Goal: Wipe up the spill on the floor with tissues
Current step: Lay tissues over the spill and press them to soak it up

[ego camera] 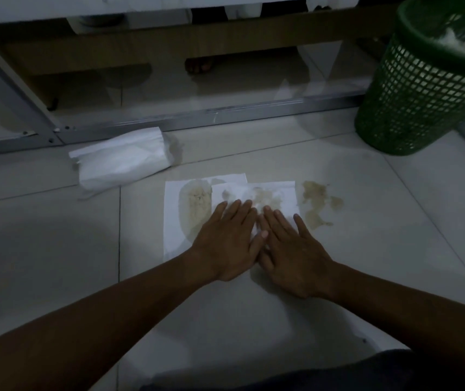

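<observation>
Fingers of both hands lie straight and flat, gripping nothing: the left hand (pixel 225 244) and right hand (pixel 296 255) press side by side on a white, stained paper tissue (pixel 279 193) spread on the pale tiled floor (pixel 56 249). It overlaps a second soaked white tissue (pixel 173 221) on its left. Just beyond the right hand's outer finger, to the right, lies the uncovered brownish spill (pixel 317 201), blotchy and running near to far. Farther off lie a white tissue pack (pixel 121 159) and a green mesh bin (pixel 420 86).
</observation>
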